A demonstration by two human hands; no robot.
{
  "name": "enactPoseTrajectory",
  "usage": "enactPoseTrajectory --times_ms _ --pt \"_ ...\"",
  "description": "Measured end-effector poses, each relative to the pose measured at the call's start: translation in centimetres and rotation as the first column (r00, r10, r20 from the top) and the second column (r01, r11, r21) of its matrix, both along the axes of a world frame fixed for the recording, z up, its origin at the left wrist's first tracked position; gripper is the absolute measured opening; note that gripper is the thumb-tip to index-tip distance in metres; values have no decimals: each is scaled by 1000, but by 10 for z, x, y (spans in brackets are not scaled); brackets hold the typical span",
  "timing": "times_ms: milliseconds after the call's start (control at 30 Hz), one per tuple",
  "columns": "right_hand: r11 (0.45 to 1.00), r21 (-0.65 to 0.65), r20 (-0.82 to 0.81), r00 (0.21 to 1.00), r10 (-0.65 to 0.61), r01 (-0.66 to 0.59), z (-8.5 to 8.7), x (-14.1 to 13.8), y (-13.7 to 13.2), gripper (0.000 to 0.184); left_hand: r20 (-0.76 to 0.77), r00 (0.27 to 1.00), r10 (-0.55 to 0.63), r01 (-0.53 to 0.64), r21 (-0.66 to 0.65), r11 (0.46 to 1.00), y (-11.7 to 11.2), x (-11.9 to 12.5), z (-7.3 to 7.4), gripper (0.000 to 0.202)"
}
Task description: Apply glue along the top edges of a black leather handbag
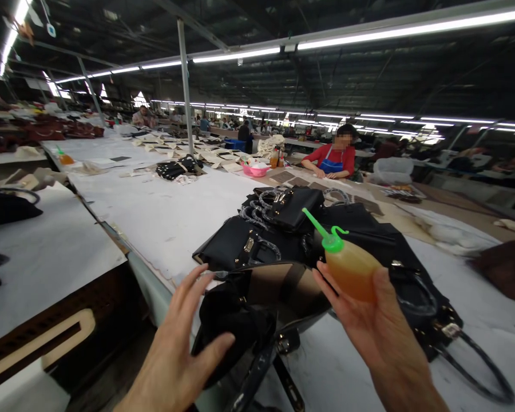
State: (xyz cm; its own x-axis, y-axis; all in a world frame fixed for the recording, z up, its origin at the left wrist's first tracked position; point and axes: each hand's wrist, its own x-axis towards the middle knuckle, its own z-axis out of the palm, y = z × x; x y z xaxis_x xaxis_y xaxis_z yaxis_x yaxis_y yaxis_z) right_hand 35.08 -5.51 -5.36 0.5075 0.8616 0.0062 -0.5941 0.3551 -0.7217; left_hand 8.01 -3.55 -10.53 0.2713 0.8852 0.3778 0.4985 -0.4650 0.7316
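Observation:
My right hand [371,320] holds an orange squeeze bottle [351,266] with a green nozzle that points up and left. My left hand [178,337] has its fingers spread and stretched out, its thumb touching the side of an open black handbag [257,315] that stands at the near table edge between both hands. Behind that bag lies a heap of black handbags [283,223] with metal clasps and wrapped handles.
A long white worktable [163,212] runs away from me. A person in a red top and blue apron sits across it at the right [335,157]. A pink bowl [255,170], paper patterns and more bags lie farther back. A second table [47,252] stands at the left.

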Motion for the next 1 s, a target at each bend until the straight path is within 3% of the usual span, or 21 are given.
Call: enactPoseTrajectory --times_ms 67,133,167,300,433,633,733,800,867,933,1000 --pt "1000 7 0 1000 5 -5 0 0 -1 43 -201 972 -118 163 223 961 -11 16 1 81" --pt "1000 4 -3 1000 12 -12 -1 0 -2 43 -262 941 -215 290 296 910 -16 37 -1 88" --pt "1000 1 -6 1000 16 -16 -1 0 -2 42 -255 941 -224 296 295 908 -17 48 -1 87" --pt "1000 -16 -18 999 26 -27 0 2 -4 43 -334 919 -210 270 146 952 -9 78 7 61" --pt "997 -16 -14 997 75 -75 5 6 -7 49 -400 839 -370 398 -14 917 5 84 28 18" --pt "976 -95 -28 981 192 -194 23 14 -31 54 -435 719 -542 612 29 790 21 77 59 16" --pt "964 -160 -30 977 210 -213 32 9 -47 55 -432 658 -617 676 -22 737 27 64 60 19" --pt "959 -200 -7 979 201 -199 35 3 -53 52 -351 686 -637 652 -93 753 30 52 50 25" --pt "958 -212 3 981 196 -191 37 -3 -54 49 -193 780 -595 568 -182 803 31 42 35 31" --pt "960 -205 -12 982 191 -189 38 -7 -51 49 -46 884 -465 436 -274 857 30 38 24 36" --pt "960 -201 -30 980 195 -197 39 -7 -47 49 -23 957 -289 264 -340 903 28 43 21 32"
